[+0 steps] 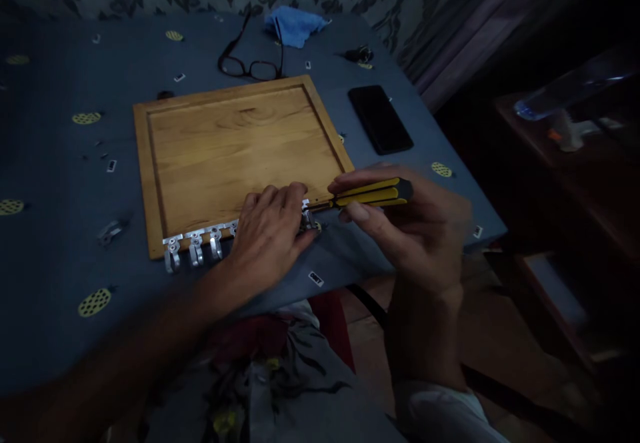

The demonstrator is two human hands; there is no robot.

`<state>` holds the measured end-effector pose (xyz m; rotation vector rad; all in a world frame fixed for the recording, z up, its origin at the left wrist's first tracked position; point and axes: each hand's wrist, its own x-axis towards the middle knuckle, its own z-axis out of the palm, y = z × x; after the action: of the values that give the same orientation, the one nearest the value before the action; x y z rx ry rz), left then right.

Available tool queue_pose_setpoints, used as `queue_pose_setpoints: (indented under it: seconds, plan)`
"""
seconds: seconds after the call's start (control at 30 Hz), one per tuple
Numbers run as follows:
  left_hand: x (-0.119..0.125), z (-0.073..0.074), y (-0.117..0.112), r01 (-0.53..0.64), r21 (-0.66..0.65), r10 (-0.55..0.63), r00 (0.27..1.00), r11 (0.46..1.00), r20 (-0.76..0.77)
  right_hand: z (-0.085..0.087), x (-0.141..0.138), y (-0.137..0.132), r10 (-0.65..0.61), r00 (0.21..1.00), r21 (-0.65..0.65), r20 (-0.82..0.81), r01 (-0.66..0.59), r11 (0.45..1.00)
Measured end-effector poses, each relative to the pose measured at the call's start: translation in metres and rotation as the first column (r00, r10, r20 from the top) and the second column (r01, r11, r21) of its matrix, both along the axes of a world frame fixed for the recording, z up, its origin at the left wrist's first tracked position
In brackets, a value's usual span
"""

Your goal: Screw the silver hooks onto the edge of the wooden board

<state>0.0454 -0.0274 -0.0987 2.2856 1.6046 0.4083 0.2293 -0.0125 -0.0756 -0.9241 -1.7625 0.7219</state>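
Observation:
A framed wooden board point(235, 156) lies on the table, with a silver metal hook rail point(200, 232) along its near edge. My left hand point(267, 230) is closed over the right part of the rail, fingers on top and thumb at the near side, hiding some of the hooks. In my right hand point(425, 223) is a screwdriver point(373, 194) with a yellow and black handle, gripped between thumb and fingers. Its shaft points left, and the tip is close to the rail's right end beside my left fingertips. Whether the tip touches a screw I cannot tell.
Behind the board are eyeglasses point(250, 68) and a blue cloth point(296, 25). A black phone point(381, 119) lies to the right, near a small dark object point(359, 54). A loose metal piece point(113, 231) rests left of the board. Patterned cloth covers the table point(60, 170).

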Motion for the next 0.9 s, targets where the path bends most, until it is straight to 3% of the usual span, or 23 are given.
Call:
queue_pose_setpoints:
  seconds: [0.1,0.3,0.4,0.5,0.63,0.77,0.9]
  plan:
    - [0.000,0.000,0.000,-0.007,-0.001,0.007,1.000,1.000,-0.001,-0.002,0.007,0.002,0.024,1.000,0.008,0.015,-0.024,1.000]
    - [0.001,0.000,0.000,-0.003,0.007,0.003,1.000,1.000,0.003,-0.016,-0.005,0.001,-0.159,0.985,0.162,0.066,0.147,0.976]
    - [0.001,0.001,0.000,-0.003,-0.010,0.002,1.000,1.000,-0.014,-0.019,-0.022,-0.002,-0.346,0.934,0.334,0.092,0.299,0.894]
    - [0.001,0.002,0.000,0.009,-0.026,-0.010,1.000,1.000,-0.026,-0.021,-0.034,-0.005,-0.482,0.872,0.397,0.083,0.414,0.819]
    - [0.001,0.003,0.000,0.004,-0.026,-0.005,1.000,1.000,-0.021,-0.027,-0.037,-0.004,-0.515,0.857,0.341,0.009,0.481,0.808]
    - [0.001,0.003,-0.001,-0.002,-0.031,0.002,1.000,1.000,-0.012,-0.033,-0.033,-0.003,-0.492,0.820,0.279,-0.292,0.565,0.777]
    - [0.001,0.004,0.000,-0.012,-0.035,0.012,1.000,0.999,-0.006,-0.035,-0.028,-0.003,-0.489,0.844,0.249,-0.223,0.534,0.808]
